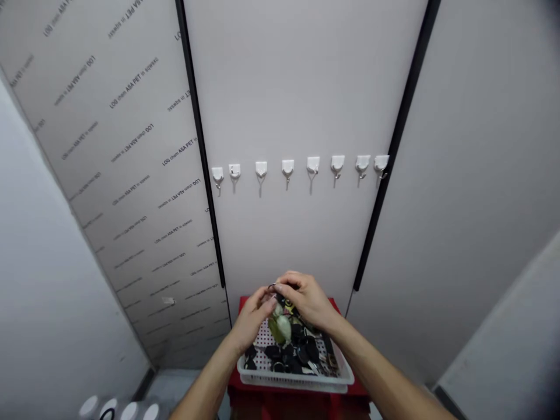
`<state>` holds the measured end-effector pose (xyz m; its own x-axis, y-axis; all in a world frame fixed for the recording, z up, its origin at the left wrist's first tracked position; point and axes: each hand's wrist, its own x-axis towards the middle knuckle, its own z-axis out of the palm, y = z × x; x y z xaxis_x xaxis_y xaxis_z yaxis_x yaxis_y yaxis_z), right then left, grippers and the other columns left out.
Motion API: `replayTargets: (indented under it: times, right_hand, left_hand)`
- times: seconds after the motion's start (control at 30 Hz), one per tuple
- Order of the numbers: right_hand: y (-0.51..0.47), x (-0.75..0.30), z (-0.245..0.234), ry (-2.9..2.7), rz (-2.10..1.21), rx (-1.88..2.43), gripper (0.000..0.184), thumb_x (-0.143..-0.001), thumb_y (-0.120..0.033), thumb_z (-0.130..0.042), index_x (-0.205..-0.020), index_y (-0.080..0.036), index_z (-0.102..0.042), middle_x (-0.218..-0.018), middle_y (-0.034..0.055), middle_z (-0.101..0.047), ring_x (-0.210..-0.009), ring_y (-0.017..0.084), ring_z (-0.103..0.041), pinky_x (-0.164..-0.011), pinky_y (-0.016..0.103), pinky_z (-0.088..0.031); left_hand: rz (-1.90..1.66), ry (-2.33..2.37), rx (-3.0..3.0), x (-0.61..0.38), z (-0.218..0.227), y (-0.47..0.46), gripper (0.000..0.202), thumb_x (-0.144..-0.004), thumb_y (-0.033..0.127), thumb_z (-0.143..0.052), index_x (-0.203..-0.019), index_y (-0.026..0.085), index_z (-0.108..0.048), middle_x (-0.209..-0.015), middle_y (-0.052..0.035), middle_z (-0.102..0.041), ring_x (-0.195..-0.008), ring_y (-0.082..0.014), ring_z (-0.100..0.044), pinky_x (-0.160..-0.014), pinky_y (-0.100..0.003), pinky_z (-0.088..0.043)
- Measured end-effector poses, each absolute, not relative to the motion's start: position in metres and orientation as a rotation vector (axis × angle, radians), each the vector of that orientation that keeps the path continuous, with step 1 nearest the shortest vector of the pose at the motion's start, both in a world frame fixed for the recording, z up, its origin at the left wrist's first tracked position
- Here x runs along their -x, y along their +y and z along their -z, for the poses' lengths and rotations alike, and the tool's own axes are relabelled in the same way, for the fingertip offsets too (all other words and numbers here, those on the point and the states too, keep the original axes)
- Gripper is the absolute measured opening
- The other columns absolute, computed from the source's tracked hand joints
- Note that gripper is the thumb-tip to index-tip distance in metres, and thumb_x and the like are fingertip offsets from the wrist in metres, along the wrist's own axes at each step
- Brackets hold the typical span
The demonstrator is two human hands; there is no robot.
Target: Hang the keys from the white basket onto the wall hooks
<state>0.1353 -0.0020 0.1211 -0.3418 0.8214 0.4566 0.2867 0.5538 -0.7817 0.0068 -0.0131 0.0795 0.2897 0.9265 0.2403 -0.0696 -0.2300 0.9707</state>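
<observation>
Before a grey panel (301, 87) bearing white hooks (287, 167), we see the left hand (252, 318) and right hand (308, 298), fingertips closed on a thin ring (272, 286) above a white basket (293, 382).

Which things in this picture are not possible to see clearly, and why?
Head view:
- Thin dark curved piece: left hand and right hand partly cover it; too small to identify.
- Black flat pieces in the white plastic basket: overlapping, too blurred to identify.
- White round-topped objects, lower left: cut off by bottom edge.
- Red support: basket hides much, bottom edge cuts it.
</observation>
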Motion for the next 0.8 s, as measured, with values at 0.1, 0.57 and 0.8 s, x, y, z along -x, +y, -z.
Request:
replayTargets:
  times: [0.1,0.57,0.8]
  right_hand:
    - [0.004,-0.134,-0.122,-1.743,-0.870,0.959,0.018,-0.064,-0.028,-0.046,-0.060,-0.014,-0.057,-0.056,-0.0009,-0.053,-0.055,0.009,-0.046,-0.054,0.020,-0.035]
    - [0.013,-0.129,-0.122,-1.666,-0.894,1.034,0.019,-0.062,-0.029,-0.045,-0.055,-0.013,-0.053,-0.048,-0.0028,-0.046,-0.047,0.007,-0.039,-0.046,0.019,-0.031]
    - [0.018,-0.089,-0.164,-1.774,-0.876,0.852,0.017,-0.063,-0.026,-0.044,-0.057,-0.013,-0.053,-0.052,-0.0013,-0.051,-0.050,0.008,-0.043,-0.050,0.019,-0.034]
  left_hand:
    - [-1.184,0.836,-1.357,-0.007,-0.078,-0.013,0.037,-0.061,0.029,-0.050,-0.093,0.014,-0.041,-0.079,-0.0024,-0.055,-0.072,-0.0118,-0.049,-0.067,-0.023,-0.037]
    - [-1.277,1.082,-1.624,0.025,-0.087,-0.006,0.030,-0.062,0.028,-0.050,-0.088,0.014,-0.047,-0.072,-0.0012,-0.053,-0.064,-0.0095,-0.047,-0.058,-0.020,-0.036]
    - [-1.438,1.082,-1.808,0.040,-0.133,-0.002,0.022,-0.065,0.026,-0.045,-0.081,0.015,-0.055,-0.080,-0.0031,-0.055,-0.074,-0.0126,-0.048,-0.066,-0.021,-0.036]
